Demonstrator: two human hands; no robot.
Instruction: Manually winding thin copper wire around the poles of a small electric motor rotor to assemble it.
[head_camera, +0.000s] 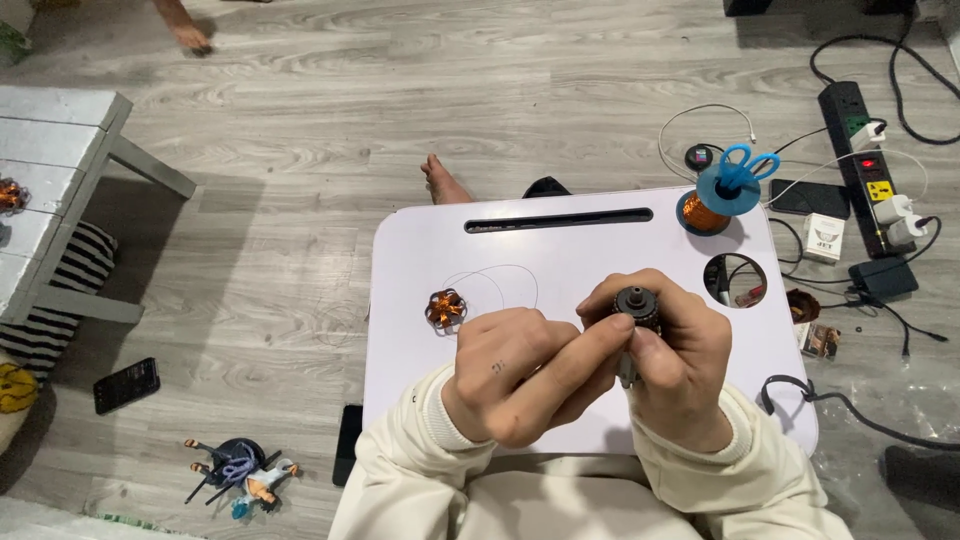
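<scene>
Copper wire (500, 272) this thin could snap if both hands (590, 365), pinching the little motor core (637, 305) over the desk (420, 300), tug hard.

Grey wood-plank floor (400, 110) with a white lap table (420, 260) at centre and a silver-painted wooden bench (50, 150) at left.

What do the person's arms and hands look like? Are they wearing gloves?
No gloves: both hands are bare. The left hand has a few small dark dots marked on its back. The right hand shows no rings or marks. Both arms wear long, loose cream-coloured sleeves with ribbed cuffs at the wrists.
</scene>
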